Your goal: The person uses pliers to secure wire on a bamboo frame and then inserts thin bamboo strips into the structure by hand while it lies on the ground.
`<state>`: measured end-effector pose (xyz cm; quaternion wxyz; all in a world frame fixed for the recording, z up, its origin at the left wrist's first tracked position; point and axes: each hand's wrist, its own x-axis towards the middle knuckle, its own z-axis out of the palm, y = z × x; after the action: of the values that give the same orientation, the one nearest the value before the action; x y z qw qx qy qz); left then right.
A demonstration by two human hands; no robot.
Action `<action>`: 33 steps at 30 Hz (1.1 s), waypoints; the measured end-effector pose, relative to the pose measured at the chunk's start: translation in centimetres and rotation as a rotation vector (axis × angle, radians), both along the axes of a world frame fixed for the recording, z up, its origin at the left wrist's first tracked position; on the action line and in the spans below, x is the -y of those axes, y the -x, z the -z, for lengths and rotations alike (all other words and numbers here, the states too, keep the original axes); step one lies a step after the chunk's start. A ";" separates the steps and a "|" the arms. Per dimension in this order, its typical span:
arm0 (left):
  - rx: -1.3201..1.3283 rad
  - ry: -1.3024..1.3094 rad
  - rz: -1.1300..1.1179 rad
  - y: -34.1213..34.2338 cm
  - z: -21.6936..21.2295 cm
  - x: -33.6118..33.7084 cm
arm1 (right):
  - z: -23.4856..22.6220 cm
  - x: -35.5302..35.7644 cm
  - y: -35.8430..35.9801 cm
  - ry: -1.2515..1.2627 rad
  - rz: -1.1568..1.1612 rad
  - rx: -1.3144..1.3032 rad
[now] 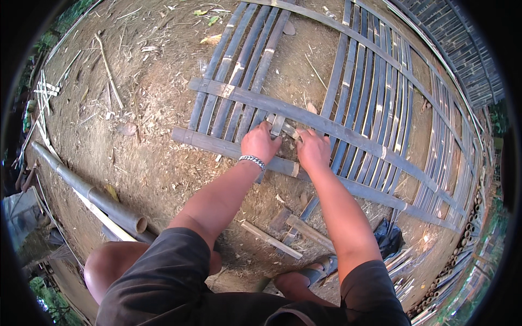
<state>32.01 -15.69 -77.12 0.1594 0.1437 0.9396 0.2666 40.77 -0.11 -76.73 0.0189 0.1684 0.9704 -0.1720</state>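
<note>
A lattice of dark split-bamboo slats point(255, 98) lies on the ground, crossed by long bamboo rails point(337, 130). My left hand point(261, 142) is closed around a bamboo slat between the two nearest rails; its fingertips are partly hidden. Just to the right, my right hand point(314, 149) pinches the end of a short pale bamboo strip point(290, 131), which slants toward the left hand. Another short upright piece of bamboo point(278, 124) stands between the hands, against the upper rail. Both wrists are over the nearest rail point(217, 142).
A thick bamboo pole point(89, 190) lies at the left. Near my feet are a loose bamboo strip point(271, 239), a wooden piece point(310, 232) and a black plastic bag point(389, 239). Cut bamboo poles point(462, 261) are stacked at the right. Shavings litter the dirt.
</note>
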 end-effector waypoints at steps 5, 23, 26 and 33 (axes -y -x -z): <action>0.032 0.027 0.007 -0.4 -0.4 -0.5 | 0.2 -0.1 -0.3 0.018 0.032 0.012; -0.335 -0.104 0.212 -5.7 -1.9 6.8 | -4.2 -1.0 -9.9 0.092 -0.155 -0.091; -0.267 -0.042 0.143 -7.7 -1.7 9.0 | -4.4 -0.8 -15.6 0.114 -0.256 -0.014; 0.152 -0.025 -0.427 -12.4 0.4 6.4 | -3.8 0.7 -9.6 0.107 -0.223 -0.023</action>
<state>44.37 -22.07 -77.51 0.1677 -0.0771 0.9307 0.3158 50.34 -0.78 -72.91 0.0357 0.0565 0.9727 -0.2222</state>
